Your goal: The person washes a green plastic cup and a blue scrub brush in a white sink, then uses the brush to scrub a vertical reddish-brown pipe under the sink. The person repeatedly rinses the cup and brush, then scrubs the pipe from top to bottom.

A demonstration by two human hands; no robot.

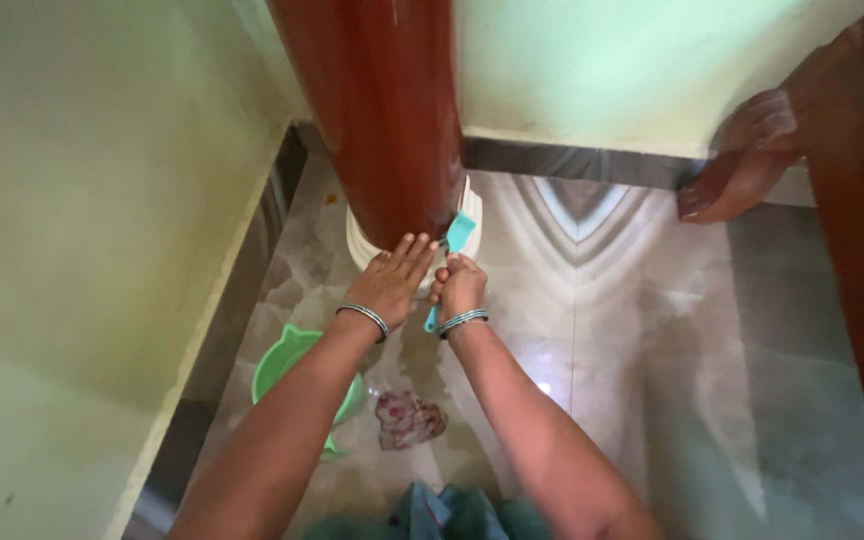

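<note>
Teal cloth (452,512) at the near edge, yours. Green plastic basin (287,372) on the tiled floor (652,330), partly under your left forearm; crumpled reddish rag (409,418) just right of it. Your left hand (392,283): fingers flat and spread against the white base (360,250) of the red-brown pillar (387,110). Your right hand (460,288): fist wrapped round a teal brush (460,232), head touching the pillar's foot. Brush likely light, stiff, slippery if wet; hold mid-handle.

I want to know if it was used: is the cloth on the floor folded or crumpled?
Crumpled: the cloth lies bunched in an uneven heap beside the green tub.
</note>
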